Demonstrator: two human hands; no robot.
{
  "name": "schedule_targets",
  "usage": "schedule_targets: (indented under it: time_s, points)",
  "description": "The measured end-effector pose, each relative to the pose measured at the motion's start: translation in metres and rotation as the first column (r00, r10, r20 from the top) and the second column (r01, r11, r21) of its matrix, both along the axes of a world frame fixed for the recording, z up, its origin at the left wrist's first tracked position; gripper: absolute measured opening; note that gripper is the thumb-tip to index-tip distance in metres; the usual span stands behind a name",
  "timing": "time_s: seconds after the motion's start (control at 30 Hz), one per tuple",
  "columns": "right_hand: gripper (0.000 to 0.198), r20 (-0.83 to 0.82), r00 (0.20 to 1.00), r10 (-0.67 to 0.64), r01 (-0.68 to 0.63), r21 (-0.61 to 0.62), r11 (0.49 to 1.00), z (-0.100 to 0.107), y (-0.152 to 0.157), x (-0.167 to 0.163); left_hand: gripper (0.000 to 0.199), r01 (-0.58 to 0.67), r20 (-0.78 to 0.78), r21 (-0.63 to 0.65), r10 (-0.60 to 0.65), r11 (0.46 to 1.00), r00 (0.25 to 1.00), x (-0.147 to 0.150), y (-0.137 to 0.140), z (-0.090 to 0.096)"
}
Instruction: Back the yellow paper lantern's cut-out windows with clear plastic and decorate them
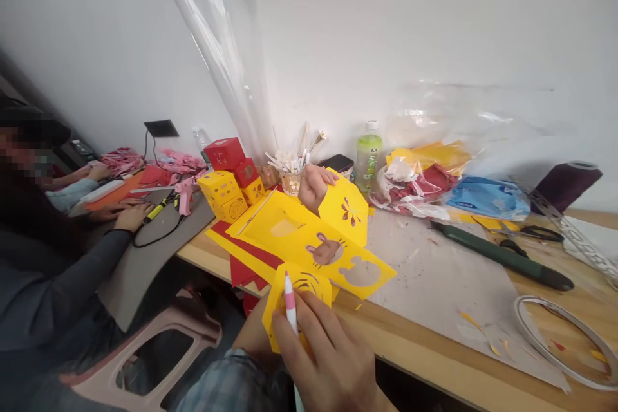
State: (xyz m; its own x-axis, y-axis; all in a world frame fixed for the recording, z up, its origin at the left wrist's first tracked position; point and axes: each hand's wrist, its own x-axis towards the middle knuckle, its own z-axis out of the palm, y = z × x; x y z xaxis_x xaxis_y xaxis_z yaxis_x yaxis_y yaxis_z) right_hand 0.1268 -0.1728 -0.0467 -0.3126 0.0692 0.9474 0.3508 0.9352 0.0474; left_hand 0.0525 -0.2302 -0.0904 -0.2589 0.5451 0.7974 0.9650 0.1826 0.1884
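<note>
My right hand (pixel 333 354), low in the middle, is closed round a white pen (pixel 290 309) with a pink band, its tip pointing up. Just behind the pen is a yellow card flap (pixel 275 299) with curved cut-outs. Beyond it stretches a yellow card strip (pixel 290 248) with a brown rabbit face (pixel 326 252) and other cut shapes. From a plaid sleeve, my left arm goes behind the card. My left hand (pixel 313 188) shows at the far side, fingers bent on a yellow panel (pixel 331 206) with a flower cut-out; the card hides its wrist.
Red boxes (pixel 224 153) and yellow boxes (pixel 219 190) stand left of a basket (pixel 291 183) of pens. A green-labelled bottle (pixel 369 154), scissors (pixel 541 233), a dark green cutter (pixel 506 257) and a tape ring (pixel 519 341) lie rightward. A co-worker's hand (pixel 132 214) rests at left.
</note>
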Motion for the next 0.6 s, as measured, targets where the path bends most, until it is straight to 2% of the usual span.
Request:
schedule_targets:
  time_s: [0.17,0.5,0.6]
  points:
    - [0.033,0.039,0.999,-0.027,0.029,-0.053,0.998,-0.007,0.005,-0.010,0.037,-0.028,-0.062,-0.023,0.027,0.999,0.998,0.004,0.021,-0.010]
    - [0.030,0.079,0.996,-0.029,0.037,-0.097,0.995,-0.016,0.009,-0.013,0.038,-0.117,-0.070,-0.118,0.110,0.986,0.992,0.012,0.033,-0.020]
    - [0.028,0.096,0.994,-0.044,0.054,-0.104,0.993,-0.014,0.011,-0.013,0.038,-0.054,-0.012,-0.145,0.052,0.988,0.999,0.012,0.035,-0.020]
